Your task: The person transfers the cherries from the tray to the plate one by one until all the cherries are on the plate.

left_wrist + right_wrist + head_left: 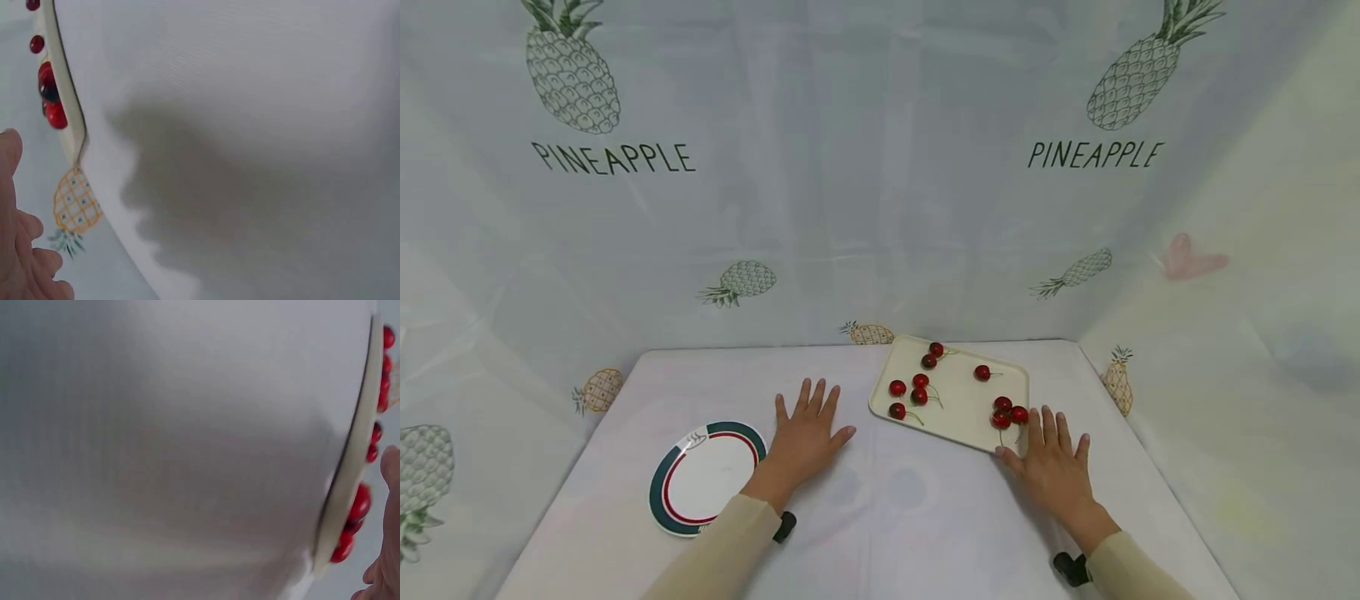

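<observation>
My left hand [805, 435] is spread with straight fingers between a plate and a tray, holding nothing. The round white plate [658, 492] has a dark green rim and a red ring; my left forearm overlaps its right side. To the right lies a cream rectangular tray [958, 412] bearing several dark red cherries [920, 397] with stems. At the tray's right corner my right hand [1054, 471] also has its fingers extended, thumb beside a cluster of cherries [1002, 420]. In the left wrist view, the left fingers [44, 259] show at the edge, and the tray's rim [70, 94] stands beyond them.
A white cloth covers the table [880, 533]. Behind it hangs a pale curtain [865, 183] printed with pineapples and lettering. Black wrist straps [1071, 569] sit at the sleeve cuffs.
</observation>
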Demonstrator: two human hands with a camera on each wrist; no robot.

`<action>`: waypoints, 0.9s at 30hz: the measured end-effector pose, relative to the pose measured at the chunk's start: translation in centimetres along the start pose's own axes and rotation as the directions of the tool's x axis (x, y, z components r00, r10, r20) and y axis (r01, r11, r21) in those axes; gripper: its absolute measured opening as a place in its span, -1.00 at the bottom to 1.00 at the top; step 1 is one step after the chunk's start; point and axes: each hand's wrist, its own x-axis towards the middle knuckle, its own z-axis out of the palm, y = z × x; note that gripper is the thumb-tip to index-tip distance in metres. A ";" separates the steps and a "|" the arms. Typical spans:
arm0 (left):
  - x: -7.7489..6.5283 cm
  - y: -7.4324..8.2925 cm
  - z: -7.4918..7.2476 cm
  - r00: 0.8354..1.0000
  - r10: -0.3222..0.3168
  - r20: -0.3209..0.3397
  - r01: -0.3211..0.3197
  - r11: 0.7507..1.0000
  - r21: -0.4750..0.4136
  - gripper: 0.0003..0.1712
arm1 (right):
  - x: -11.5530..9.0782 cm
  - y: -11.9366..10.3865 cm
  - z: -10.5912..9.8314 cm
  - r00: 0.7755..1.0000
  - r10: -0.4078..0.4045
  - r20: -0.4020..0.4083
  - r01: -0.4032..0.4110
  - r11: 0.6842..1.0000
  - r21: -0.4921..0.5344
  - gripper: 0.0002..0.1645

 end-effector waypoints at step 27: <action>2.5 4.4 2.7 0.970 0.069 0.233 -0.086 0.994 0.067 -0.03 | 1.3 0.5 0.3 0.978 -0.086 0.192 0.076 0.995 0.059 0.17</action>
